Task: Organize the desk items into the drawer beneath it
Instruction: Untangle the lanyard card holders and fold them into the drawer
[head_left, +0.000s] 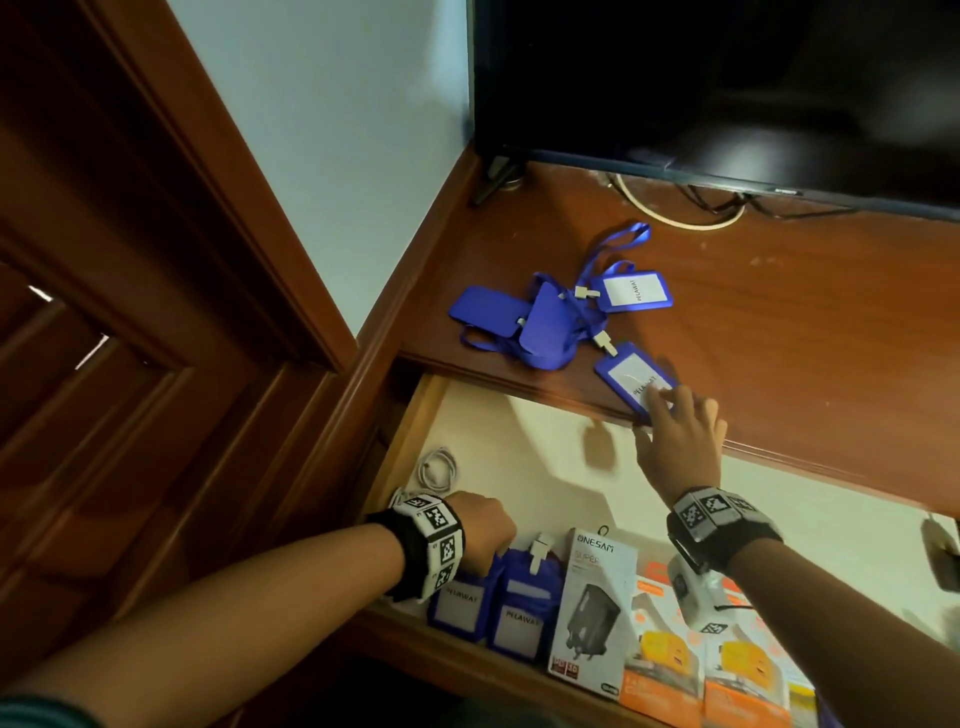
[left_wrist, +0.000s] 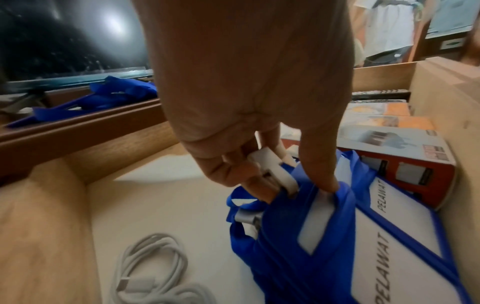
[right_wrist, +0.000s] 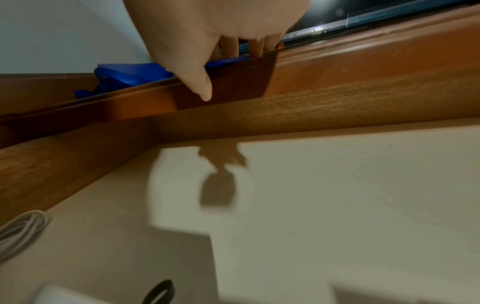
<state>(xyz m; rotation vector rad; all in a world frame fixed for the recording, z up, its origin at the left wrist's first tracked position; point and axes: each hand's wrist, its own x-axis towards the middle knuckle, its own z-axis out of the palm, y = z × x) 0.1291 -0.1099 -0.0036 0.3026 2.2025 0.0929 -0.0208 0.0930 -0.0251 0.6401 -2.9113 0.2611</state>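
The badge holder (head_left: 635, 381) you were after sat at the near edge of the desk (head_left: 810, 332), one corner just about hanging over the open drawer (head_left: 519, 447). Your right hand (head_left: 680, 436) had its fingers flat and relaxed on top of the card window, thumb dangling down in front of the desk lip, so nothing was actually gripped yet. I'd say the easy play was to drag it toward you until the edge cleared the lip, then bring the thumb up underneath and pinch. Trying to pick a flat thing like that straight off the wood would probably just make it skid.

Watch the strap though. It ran from the clip back into the pile of other badges (head_left: 545, 322) further in and to the left, and from the head view you couldn't tell if it was tangled with them. If it was, a quick yank could pull the whole bunch off the edge.

Your left hand (left_wrist: 259, 144) was down in the drawer's near left corner, fingers curled round the white clip and blue strap of a badge (left_wrist: 298, 236), right beside another badge that was already in. Set that one flat against its neighbour, next to the charger box (head_left: 592, 613), so there's room for the rest. The white cable (left_wrist: 155, 267) lay coiled off to the left, clear of it.
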